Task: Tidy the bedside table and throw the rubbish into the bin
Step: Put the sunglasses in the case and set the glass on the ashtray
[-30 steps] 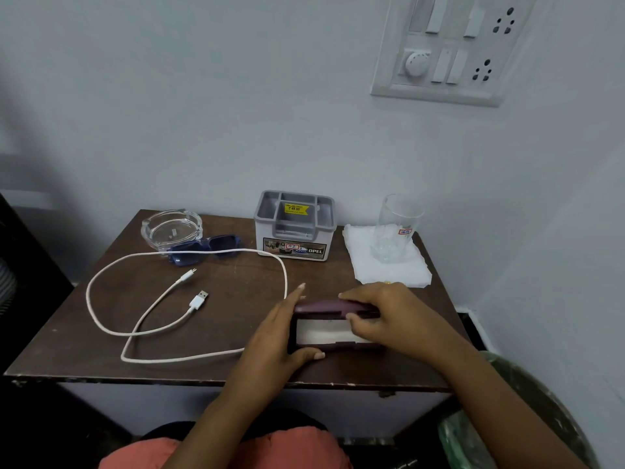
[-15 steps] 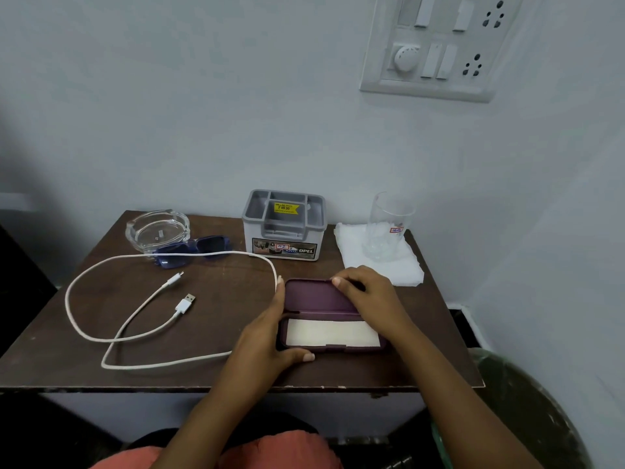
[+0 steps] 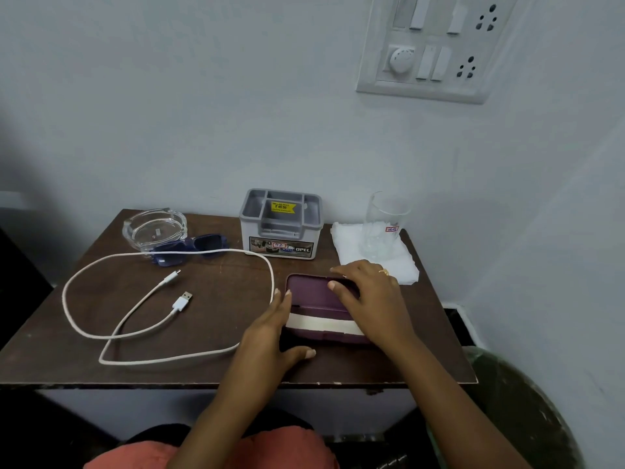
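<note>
A maroon glasses case point(image 3: 313, 294) lies open on the brown bedside table point(image 3: 216, 309), its pale lining showing. My left hand point(image 3: 272, 336) grips its left end, thumb at the front edge. My right hand point(image 3: 370, 296) rests on the lid, which is folded back flat. Blue sunglasses point(image 3: 189, 250) lie at the back left beside a clear glass ashtray point(image 3: 154, 228). A white USB cable point(image 3: 142, 313) sprawls in loops over the left half. A white tissue point(image 3: 351, 245) lies under an empty drinking glass point(image 3: 384, 228) at the back right.
A grey plastic organiser box point(image 3: 280, 225) stands at the back centre against the wall. A bin with a dark green liner point(image 3: 521, 407) sits on the floor to the right of the table. A switchboard point(image 3: 436, 45) hangs on the wall above.
The case's lid has swung from nearly closed to fully open and flat, pushed back by my right hand. My left hand has stayed on the case's left end.
</note>
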Demonstrator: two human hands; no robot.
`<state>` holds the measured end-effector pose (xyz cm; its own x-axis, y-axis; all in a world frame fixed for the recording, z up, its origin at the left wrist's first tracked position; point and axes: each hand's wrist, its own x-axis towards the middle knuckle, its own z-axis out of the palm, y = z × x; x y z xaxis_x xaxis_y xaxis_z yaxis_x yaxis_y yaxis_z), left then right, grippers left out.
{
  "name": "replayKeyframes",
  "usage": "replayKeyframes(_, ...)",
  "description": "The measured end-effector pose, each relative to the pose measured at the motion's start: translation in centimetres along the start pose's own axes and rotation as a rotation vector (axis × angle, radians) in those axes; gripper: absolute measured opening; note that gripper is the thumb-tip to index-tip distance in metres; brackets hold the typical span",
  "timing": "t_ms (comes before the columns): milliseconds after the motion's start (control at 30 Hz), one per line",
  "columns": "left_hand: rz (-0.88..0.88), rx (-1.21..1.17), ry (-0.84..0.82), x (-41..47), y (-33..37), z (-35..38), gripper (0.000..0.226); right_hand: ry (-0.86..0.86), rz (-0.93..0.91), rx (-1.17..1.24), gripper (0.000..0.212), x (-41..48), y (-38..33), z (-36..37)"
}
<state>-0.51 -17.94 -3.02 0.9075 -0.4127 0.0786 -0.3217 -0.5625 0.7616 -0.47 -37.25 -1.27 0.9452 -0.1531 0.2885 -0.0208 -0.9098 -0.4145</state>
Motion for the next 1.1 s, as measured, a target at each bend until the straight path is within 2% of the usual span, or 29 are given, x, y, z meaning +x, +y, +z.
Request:
replayKeyframes(300,0.008,0.047,-0.015,-1.1,0.0,0.0,0.081,-0.088,-0.056,-0.109,0.046,-1.8,-0.4,-0.2)
replayKeyframes(400,0.017,0.023,0.006,-1.8,0.3,-0.4,0.077,-0.051,-0.055,-0.05,0.044,-1.9,-0.9,-0.3)
replayKeyframes(500,0.022,-0.005,0.126,-3.0,0.3,-2.7,0.062,0.017,-0.061,0.094,0.036,-1.3,-2.3,-0.5)
replayKeyframes(633,0.014,0.062,0.405,-2.4,-1.2,-8.1,0.033,0.08,-0.158,0.223,0.024,1.3,-6.6,0.7)
replayKeyframes(767,0.031,0.215,0.506,2.3,-2.8,-13.8,0.015,-0.006,-0.252,0.237,0.017,6.3,-12.1,3.0)
replayKeyframes(900,0.002,0.498,0.417,8.7,-5.9,-17.1,0.017,-0.167,-0.278,0.069,0.013,11.7,-17.4,5.8)
replayKeyframes(1000,0.048,0.712,0.285,10.8,-7.3,-17.7,0.016,-0.338,-0.236,-0.119,0.022,14.3,-20.1,7.5)
replayKeyframes(1100,0.049,0.817,0.191,11.6,-8.4,-17.5,0.014,-0.424,-0.242,-0.203,0.022,15.2,-20.9,8.4)
